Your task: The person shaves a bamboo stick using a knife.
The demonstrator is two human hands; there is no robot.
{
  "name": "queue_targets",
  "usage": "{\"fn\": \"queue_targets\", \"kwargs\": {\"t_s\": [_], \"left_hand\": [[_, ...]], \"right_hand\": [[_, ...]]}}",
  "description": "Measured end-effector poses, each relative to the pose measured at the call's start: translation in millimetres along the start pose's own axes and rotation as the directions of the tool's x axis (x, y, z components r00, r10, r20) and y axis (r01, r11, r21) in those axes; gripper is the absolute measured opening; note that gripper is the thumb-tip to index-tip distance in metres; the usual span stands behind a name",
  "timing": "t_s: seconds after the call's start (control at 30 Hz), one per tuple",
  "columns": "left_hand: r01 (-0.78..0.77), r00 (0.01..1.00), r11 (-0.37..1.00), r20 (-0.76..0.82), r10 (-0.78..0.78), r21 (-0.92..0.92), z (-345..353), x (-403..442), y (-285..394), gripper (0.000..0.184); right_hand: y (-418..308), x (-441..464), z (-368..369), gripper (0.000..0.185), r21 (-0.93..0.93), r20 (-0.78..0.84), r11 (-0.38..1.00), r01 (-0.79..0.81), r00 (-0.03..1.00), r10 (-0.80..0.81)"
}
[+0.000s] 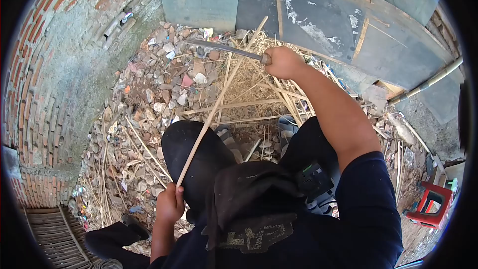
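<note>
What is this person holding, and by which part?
The right hand holds a long-bladed knife by its handle; the left hand grips a long pale strip near the end closest to the body.

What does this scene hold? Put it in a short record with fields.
Left hand: left hand grips the near end of a long pale strip
Right hand: right hand holds a long knife by its handle
Knife and strip: blade crosses the strip in view; contact cannot be told
Ground: rubble, with loose strips and shavings
Left side: worn brick wall
Ahead: grey panels
Far right: red stool
Lower left: another person's leg
</note>
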State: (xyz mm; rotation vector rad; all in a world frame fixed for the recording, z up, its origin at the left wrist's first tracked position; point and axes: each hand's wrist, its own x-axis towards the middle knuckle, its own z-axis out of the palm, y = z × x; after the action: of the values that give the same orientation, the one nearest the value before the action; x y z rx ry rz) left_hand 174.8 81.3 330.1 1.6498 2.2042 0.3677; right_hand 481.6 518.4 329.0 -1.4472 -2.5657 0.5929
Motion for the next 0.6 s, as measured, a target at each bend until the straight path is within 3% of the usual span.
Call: {"fn": "queue_targets", "kwargs": {"t_s": [0.1, 0.13, 0.23, 0.27, 0.37, 0.4, 0.5, 0.53, 0.6], "left_hand": [[-0.017, 1.000, 0.999, 0.011, 0.018, -0.047, -1, 1, 0, 0.033], [-0.027, 1.000, 0.998, 0.006, 0.027, -0.058, 1, 3, -2, 0.032], [-0.008, 1.000, 0.997, 0.008, 0.009, -0.079, 4, 3, 2, 0.029], [-0.021, 1.000, 0.997, -0.005, 0.021, -0.069, 5, 5, 2, 0.030], [-0.025, 1.000, 0.999, -0.004, 0.025, -0.034, 0, 2, 0, 0.032], [-0.020, 1.000, 1.000, 0.006, 0.020, -0.022, -1, 3, -1, 0.032], [-0.006, 1.000, 0.999, 0.028, 0.007, -0.037, 0, 3, -1, 0.034], [-0.003, 1.000, 0.998, 0.029, 0.005, -0.063, -1, 3, 0, 0.035], [-0.027, 1.000, 0.997, 0.004, 0.027, -0.070, 4, 4, -3, 0.035]], "right_hand": [[-18, -20, -2, 0.019, 0.028, -0.002, 0.984, 0.175, 0.985, -0.175], [-28, -26, -9, 0.018, -0.124, 0.022, 0.967, 0.224, 0.975, -0.223], [-4, -14, -15, 0.021, 0.036, 0.004, 0.999, 0.018, 1.000, -0.019], [12, 3, -9, 0.020, 0.073, -0.029, 0.989, -0.132, 0.991, 0.134], [26, 8, -2, 0.019, -0.015, -0.089, 0.999, -0.032, 0.996, 0.031], [15, 1, -5, 0.016, 0.033, -0.070, 0.999, -0.024, 0.997, 0.026], [-12, -15, -8, 0.014, -0.081, 0.044, 0.970, 0.228, 0.973, -0.225], [-22, -18, -12, 0.013, -0.234, 0.069, 0.932, 0.276, 0.961, -0.268], [-1, -8, -6, 0.013, -0.090, 0.006, 0.978, 0.189, 0.982, -0.189]]}}
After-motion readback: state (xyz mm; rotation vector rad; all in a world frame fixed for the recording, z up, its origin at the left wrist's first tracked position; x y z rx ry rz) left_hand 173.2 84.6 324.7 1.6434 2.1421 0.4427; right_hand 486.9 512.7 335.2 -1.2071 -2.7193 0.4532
